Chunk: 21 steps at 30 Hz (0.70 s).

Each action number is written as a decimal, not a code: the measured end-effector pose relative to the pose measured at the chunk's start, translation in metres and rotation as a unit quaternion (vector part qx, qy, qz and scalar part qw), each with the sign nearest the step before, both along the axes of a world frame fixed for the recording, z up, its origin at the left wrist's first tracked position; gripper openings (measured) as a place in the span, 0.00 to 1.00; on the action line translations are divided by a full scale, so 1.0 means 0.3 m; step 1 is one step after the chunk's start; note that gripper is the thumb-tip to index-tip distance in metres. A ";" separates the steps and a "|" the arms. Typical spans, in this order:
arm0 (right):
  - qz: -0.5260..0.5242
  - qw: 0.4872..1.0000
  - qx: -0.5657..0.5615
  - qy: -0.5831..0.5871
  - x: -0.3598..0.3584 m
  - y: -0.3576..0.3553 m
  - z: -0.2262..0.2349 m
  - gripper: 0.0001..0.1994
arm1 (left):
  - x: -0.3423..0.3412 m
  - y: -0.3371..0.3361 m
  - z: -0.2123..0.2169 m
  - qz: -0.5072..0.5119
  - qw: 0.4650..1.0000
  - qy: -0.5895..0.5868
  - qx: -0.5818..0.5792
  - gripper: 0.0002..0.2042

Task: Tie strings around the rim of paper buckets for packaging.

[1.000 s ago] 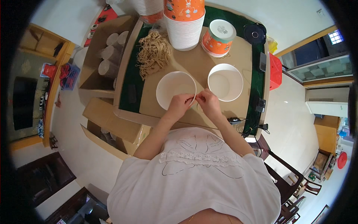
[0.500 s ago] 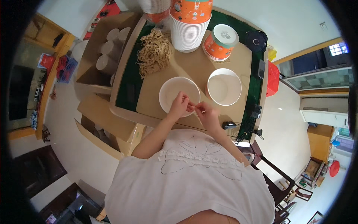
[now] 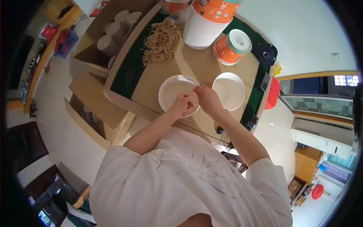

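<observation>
Head view: left hand (image 3: pixel 183 105) pinches a thin cord (image 3: pixel 196 105) over the left white paper bucket (image 3: pixel 168 90) on the cardboard sheet (image 3: pixel 146 86). Right hand (image 3: pixel 207 99), fingers bent, is at the bucket's right rim; whether it grips anything cannot be determined.

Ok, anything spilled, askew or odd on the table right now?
No spill shows. Only the tan cord pile looks untidy: a loose, tangled heap left of the tall tub stack.
</observation>
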State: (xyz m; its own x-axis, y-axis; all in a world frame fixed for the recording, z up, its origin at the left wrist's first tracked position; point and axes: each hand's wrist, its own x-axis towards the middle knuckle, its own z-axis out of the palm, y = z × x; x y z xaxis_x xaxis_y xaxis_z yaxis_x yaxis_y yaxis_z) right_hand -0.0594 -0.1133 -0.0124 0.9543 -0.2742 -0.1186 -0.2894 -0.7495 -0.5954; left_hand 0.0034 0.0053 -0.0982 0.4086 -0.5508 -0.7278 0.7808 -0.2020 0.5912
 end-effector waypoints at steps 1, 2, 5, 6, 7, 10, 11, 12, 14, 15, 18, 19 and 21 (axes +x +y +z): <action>0.012 1.000 -0.010 0.016 0.007 -0.013 -0.025 0.09 | -0.016 0.000 -0.029 0.007 1.000 0.001 -0.001 0.06; 0.023 0.999 -0.021 0.032 0.015 -0.015 -0.039 0.07 | -0.035 0.006 -0.050 -0.001 0.995 -0.092 -0.040 0.06; 0.037 0.997 -0.005 0.074 0.025 -0.009 -0.067 0.07 | -0.042 0.012 -0.092 -0.009 0.972 -0.217 -0.089 0.06; 0.041 0.996 -0.005 0.078 0.021 -0.013 -0.081 0.07 | -0.043 0.010 -0.087 -0.015 0.963 -0.250 -0.101 0.06; 0.036 0.997 -0.008 0.073 0.017 -0.019 -0.097 0.08 | -0.048 0.004 -0.086 -0.011 0.964 -0.247 -0.101 0.06; 0.021 0.998 -0.002 0.062 0.016 -0.021 -0.111 0.08 | -0.052 0.000 -0.082 -0.019 0.960 -0.269 -0.079 0.03; 0.005 0.998 0.005 0.055 0.016 -0.023 -0.110 0.07 | -0.049 0.001 -0.069 -0.014 0.957 -0.277 -0.086 0.04; 0.006 0.998 0.004 0.056 0.015 -0.029 -0.110 0.07 | -0.041 0.001 -0.036 -0.011 0.954 -0.285 -0.093 0.05; -0.051 0.993 0.107 0.014 0.011 -0.040 -0.108 0.05 | -0.018 0.032 0.069 -0.077 0.928 -0.360 -0.062 0.06; -0.049 0.993 0.106 0.016 0.009 -0.042 -0.111 0.05 | -0.008 0.052 0.102 -0.144 0.890 -0.432 -0.029 0.08; -0.087 0.984 0.153 0.009 -0.002 -0.053 -0.137 0.04 | -0.001 0.089 0.087 -0.210 0.764 -0.608 -0.045 0.08; -0.094 0.978 0.187 0.005 -0.007 -0.061 -0.150 0.04 | -0.002 0.092 0.086 -0.206 0.766 -0.607 -0.045 0.08; -0.096 0.970 0.222 0.006 -0.007 -0.055 -0.146 0.05 | -0.006 0.102 0.089 -0.226 0.761 -0.607 -0.028 0.09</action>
State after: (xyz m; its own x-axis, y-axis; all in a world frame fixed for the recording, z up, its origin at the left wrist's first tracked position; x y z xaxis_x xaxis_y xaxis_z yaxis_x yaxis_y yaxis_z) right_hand -0.0615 -0.1299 -0.0561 0.8886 -0.3668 -0.2754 -0.4067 -0.3522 -0.8430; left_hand 0.0017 0.0359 -0.0715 0.5214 -0.8508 0.0648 -0.4902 -0.2365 0.8389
